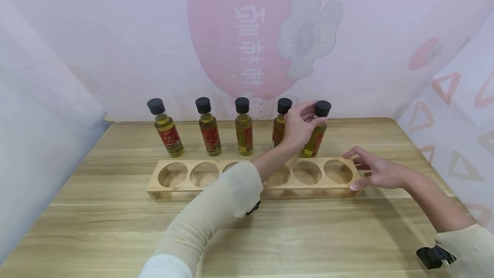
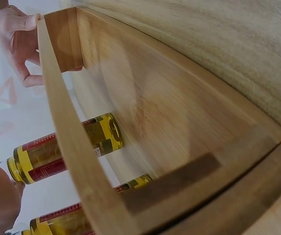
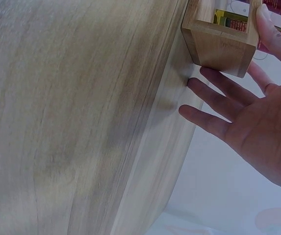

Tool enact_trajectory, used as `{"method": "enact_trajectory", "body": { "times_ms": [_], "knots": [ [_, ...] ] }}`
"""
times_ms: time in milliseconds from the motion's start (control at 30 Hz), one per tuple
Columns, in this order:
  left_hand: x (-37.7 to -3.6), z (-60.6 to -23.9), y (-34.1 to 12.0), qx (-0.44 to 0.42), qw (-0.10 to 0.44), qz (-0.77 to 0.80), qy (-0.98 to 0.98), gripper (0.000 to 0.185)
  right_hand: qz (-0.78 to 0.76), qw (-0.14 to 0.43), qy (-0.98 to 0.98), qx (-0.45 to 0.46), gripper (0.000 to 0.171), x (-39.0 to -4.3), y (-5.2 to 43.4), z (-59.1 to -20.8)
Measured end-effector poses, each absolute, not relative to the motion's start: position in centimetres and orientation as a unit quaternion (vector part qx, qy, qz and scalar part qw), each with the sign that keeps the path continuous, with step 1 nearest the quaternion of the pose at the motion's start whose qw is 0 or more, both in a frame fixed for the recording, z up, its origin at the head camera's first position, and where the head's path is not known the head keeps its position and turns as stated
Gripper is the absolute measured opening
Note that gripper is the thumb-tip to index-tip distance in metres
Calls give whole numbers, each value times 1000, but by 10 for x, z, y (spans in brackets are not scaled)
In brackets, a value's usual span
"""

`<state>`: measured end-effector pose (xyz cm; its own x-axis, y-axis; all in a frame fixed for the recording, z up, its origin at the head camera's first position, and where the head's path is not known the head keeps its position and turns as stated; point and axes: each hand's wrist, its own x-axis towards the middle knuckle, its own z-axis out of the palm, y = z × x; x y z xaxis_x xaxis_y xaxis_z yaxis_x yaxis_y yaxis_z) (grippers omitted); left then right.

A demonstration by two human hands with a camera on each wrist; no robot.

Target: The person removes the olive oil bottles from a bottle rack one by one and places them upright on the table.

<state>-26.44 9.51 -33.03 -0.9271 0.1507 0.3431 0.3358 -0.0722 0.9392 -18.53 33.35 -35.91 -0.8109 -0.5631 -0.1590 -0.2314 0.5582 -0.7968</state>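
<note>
The left hand (image 1: 299, 125) is curled around the neck of the rightmost bottle (image 1: 316, 134), fingers wrapped just under its black cap (image 1: 322, 108). That bottle leans, cap tipped to the right and base toward the left, so its long axis runs slightly off upright; it is at the back of the table (image 1: 115, 226), just behind the wooden rack (image 1: 154, 190). The right hand (image 1: 376, 170) lies with its fingers straight and spread against the rack's right end, thumb on the front corner, holding nothing. 4 more bottles (image 1: 210, 130) stand upright in a row to the left, well apart from each other. The rack lies lengthwise across the table in front of them, with round holes in its top; the left forearm (image 1: 227, 196) crosses over its middle and hides part of it. The held bottle is clear glass with yellow oil and a red label.
</note>
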Motion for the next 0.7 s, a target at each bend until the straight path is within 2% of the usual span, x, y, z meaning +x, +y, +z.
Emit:
{"method": "enact_trajectory", "body": {
  "times_ms": [200,433,700],
  "knots": [
    [-263,-329,92,-187,55,-686,-701,52,-411,204,858,-230,71,-185,333,-358],
    [-256,-323,82,-204,9,-652,-731,65,-409,201,860,-231,70,-184,333,-358],
    [-242,-316,65,-214,-34,-601,-770,64,-410,194,859,-237,70,-184,333,-359]
  ]
}}
